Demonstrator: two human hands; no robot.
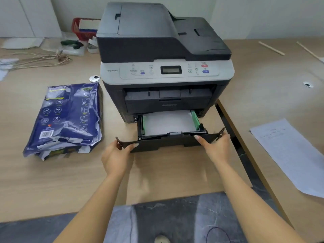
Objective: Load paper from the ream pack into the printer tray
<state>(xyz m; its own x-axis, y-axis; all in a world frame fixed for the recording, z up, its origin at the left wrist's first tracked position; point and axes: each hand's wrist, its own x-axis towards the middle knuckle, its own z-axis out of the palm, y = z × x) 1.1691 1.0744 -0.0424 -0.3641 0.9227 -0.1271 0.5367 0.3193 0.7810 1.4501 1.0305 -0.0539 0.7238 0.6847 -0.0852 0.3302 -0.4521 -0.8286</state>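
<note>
A grey and black printer (166,55) stands on the wooden desk. Its black paper tray (168,142) is pulled partway out at the bottom front, with a white paper stack (168,122) lying inside between green guides. My left hand (116,155) grips the left end of the tray's front panel. My right hand (216,146) grips the right end. The torn blue ream pack (66,118) lies flat on the desk, left of the printer.
A loose printed sheet (291,155) lies on the adjoining desk at the right, across a narrow gap. A red basket (82,28), cords (42,59) and clutter sit behind the ream pack. The desk's front edge is close below my forearms.
</note>
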